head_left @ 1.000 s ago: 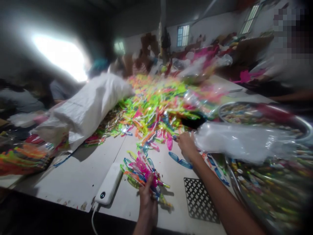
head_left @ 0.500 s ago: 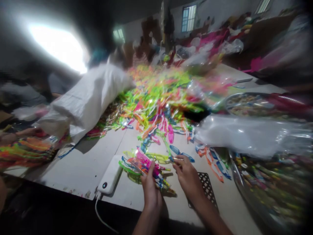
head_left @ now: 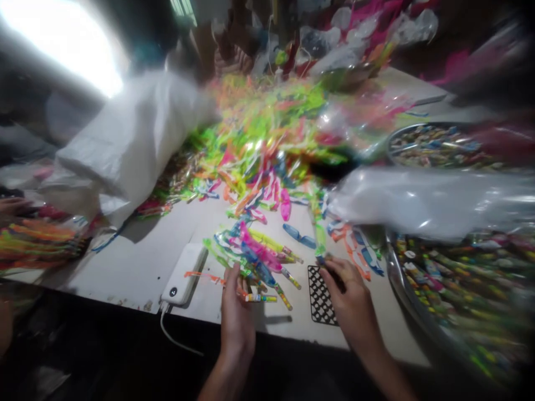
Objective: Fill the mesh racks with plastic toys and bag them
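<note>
My left hand [head_left: 238, 306] is closed around a thin orange plastic piece [head_left: 204, 275] with a printed tube [head_left: 262, 298] sticking out past the fingers. Against its fingertips lies a loose bundle of bright plastic pieces, pink [head_left: 261, 250], blue and yellow, several ending in similar small printed tubes. To the right, my right hand [head_left: 351, 292] pinches the lower end of a green plastic strip [head_left: 320, 234], which stands up from the fingers; the end in the grip is partly hidden. Beneath that hand is a black lattice mat [head_left: 321, 295]. A blue glasses-shaped piece [head_left: 298, 235] lies just beyond.
A large heap of neon plastic pieces [head_left: 267, 133] covers the table's middle. A white power bank [head_left: 188, 275] with a cable lies left. A white sack [head_left: 125, 145] stands behind it. Metal basins [head_left: 393, 278] of tubes and a clear plastic bag [head_left: 401, 203] are at right.
My right hand has moved right, over the lattice mat, and now holds a green strip upright. My left hand has shifted left; the bundle lies more spread out. The camera view has tilted down.
</note>
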Demonstrator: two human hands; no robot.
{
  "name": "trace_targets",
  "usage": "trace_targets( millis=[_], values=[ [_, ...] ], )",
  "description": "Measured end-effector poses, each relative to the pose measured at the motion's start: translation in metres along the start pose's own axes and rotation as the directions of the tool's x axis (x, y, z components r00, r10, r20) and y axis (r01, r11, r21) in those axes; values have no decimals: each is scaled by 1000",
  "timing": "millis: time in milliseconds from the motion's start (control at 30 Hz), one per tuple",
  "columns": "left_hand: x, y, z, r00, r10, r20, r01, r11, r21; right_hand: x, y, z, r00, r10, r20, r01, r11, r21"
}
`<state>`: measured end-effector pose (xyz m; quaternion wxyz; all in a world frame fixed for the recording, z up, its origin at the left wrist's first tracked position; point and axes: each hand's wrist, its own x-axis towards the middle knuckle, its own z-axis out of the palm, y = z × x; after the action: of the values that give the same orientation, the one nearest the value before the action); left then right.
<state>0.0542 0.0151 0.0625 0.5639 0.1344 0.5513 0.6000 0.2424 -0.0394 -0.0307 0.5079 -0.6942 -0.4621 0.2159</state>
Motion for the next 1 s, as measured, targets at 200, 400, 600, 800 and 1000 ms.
trace_targets(
  millis=[200,400,600,800,1000],
  values=[
    [-13,-7,-27,996,67,-61,-61,993,101,-27,17,-6,999,52,-2,-51,997,53],
    [-19,-15,-46,971,168,-169,-141,977,158,-19,0,4,978,164,127,-194,944,269],
    [-35,-21,-50,970,227,88,-240,950,199,-8,8,-6,970,230,78,-243,908,341],
    [-39,-40,-23,933,41,357,-140,956,258,-6,11,-18,953,281,110,-301,873,385],
    [-33,-58,-2,882,-57,467,-119,933,340,-7,12,-17,959,253,128,-278,924,261]
  ],
)
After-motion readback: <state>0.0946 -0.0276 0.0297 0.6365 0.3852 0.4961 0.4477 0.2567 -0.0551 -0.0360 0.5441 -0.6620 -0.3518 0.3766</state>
